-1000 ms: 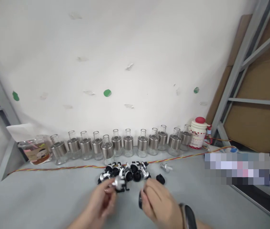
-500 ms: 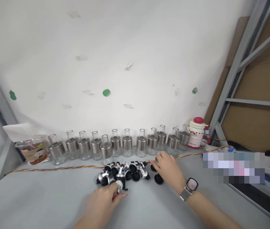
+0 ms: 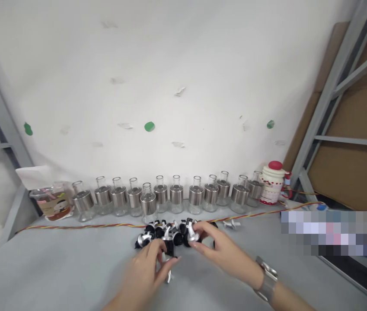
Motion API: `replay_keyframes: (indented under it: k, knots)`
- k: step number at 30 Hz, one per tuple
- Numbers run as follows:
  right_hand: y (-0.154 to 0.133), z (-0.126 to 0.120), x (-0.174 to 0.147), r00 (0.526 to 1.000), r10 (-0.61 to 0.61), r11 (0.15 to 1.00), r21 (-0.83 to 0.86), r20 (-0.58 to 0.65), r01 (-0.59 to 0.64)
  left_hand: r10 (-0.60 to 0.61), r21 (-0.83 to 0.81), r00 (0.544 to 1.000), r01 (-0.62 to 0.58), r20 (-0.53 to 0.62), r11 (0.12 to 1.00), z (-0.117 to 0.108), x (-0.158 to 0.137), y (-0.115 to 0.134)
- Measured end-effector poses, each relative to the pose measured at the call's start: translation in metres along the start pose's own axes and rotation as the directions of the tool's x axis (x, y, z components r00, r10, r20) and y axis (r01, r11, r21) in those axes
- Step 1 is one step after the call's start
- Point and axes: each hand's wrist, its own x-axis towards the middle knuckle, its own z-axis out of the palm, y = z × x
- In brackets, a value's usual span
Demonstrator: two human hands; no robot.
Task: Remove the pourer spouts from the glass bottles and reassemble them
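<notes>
The right hand has its grip closed on a silver spout, between thumb and fingers, at the right side of a pile of black and silver spouts on the gray bench. The left hand curls at the front of the pile with a little silver piece poking out below its fingers, but from here I cannot tell if its grip is holding it. Behind the pile, a red and yellow cord runs before a row of glass bottles.
</notes>
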Motion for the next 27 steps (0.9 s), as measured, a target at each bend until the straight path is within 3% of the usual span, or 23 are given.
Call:
replay_keyframes:
  k: [3, 7, 11, 16, 22, 27]
  knots:
    - [-0.013, 0.009, -0.007, 0.974, -0.005, 0.925, 0.37, 0.226, -0.082, 0.154, -0.068, 0.987, -0.157, -0.051, 0.985, -0.002, -0.002, -0.005]
    - [-0.016, 0.024, -0.01, 0.933, 0.02, 0.796, 0.559, 0.359, -0.232, 0.256, -0.098, 0.967, -0.256, -0.012, 0.962, -0.007, -0.006, 0.001]
    - [-0.01, 0.029, -0.005, 0.93, 0.04, 0.667, 0.683, 0.365, -0.297, 0.223, -0.151, 0.973, -0.23, -0.06, 0.961, -0.003, -0.009, 0.006]
    - [-0.006, 0.029, -0.001, 0.949, 0.086, 0.61, 0.738, 0.302, -0.29, 0.209, -0.115, 0.963, -0.23, -0.169, 0.966, 0.001, -0.008, 0.003]
    - [-0.009, 0.035, -0.005, 0.947, 0.127, 0.603, 0.736, 0.294, -0.309, 0.384, 0.147, 0.883, -0.356, -0.269, 0.923, -0.004, -0.005, 0.006]
    - [-0.016, 0.037, -0.007, 0.928, 0.175, 0.515, 0.773, 0.328, -0.37, 0.498, 0.378, 0.804, -0.373, -0.324, 0.848, -0.005, -0.005, 0.011]
